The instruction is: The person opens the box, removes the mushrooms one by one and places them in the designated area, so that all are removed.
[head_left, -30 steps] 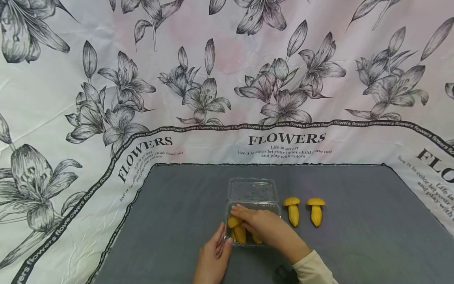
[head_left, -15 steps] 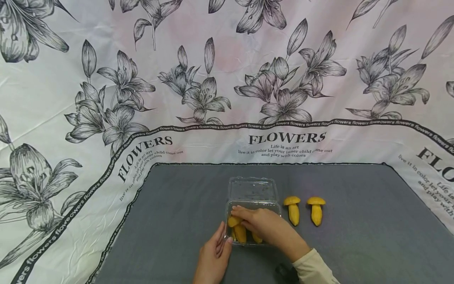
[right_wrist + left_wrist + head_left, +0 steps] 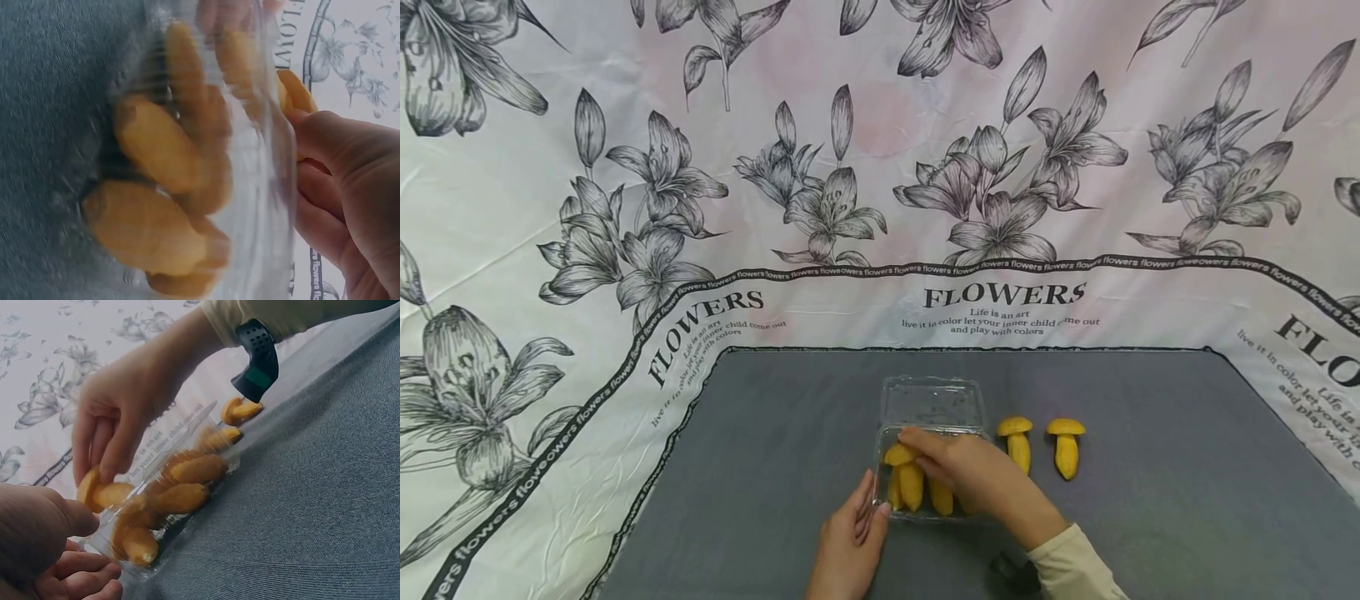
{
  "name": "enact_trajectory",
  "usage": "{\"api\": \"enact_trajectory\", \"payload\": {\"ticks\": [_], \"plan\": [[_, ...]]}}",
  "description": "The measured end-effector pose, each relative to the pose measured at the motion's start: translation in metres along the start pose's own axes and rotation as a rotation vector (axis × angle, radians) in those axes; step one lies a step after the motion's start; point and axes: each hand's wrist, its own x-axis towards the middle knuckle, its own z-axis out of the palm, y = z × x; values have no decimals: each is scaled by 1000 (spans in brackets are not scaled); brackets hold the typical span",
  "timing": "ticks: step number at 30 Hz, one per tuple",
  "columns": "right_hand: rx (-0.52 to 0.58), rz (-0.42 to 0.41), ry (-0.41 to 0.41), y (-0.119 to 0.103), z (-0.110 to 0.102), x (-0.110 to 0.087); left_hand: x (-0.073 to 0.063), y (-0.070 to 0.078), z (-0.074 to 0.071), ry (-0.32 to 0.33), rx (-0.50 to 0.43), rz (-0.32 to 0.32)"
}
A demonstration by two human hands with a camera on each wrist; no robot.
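A clear plastic clamshell box (image 3: 925, 518) stands with its lid (image 3: 932, 402) tipped back, several yellow mushrooms (image 3: 144, 225) inside. My left hand (image 3: 850, 537) grips the box's near left corner between thumb and fingers. Over the box, my right hand (image 3: 973, 475) pinches a yellow mushroom (image 3: 106, 492) by its cap and upper stem, as the left wrist view shows. That mushroom sits above the others at the box's left side. The right hand hides much of the box's interior in the head view.
Two more yellow mushrooms (image 3: 1066, 448) lie on the grey cloth (image 3: 760, 467), right of the box. A black device (image 3: 257, 361) is strapped on the right wrist. Behind rises a white curtain (image 3: 820, 208) printed with flowers.
My right hand has shifted slightly right, and the mushroom it pinches has come up a little. More of the mushrooms in the box show. The left hand and box have stayed put.
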Motion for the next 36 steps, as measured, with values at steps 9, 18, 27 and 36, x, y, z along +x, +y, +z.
{"api": "enact_trajectory", "payload": {"ticks": [9, 18, 27, 36], "plan": [[36, 43, 9, 6, -12, -4, 0, 2, 1, 3, 3, -12], [47, 12, 71, 11, -16, -7, -2, 5, 1, 3, -2, -18], [32, 99, 60, 15, -22, -15, -2, 3, 2, 22, -3, 10], [-59, 100, 184, 28, -32, -25, -3, 2, 1, 13, -7, -11]]}}
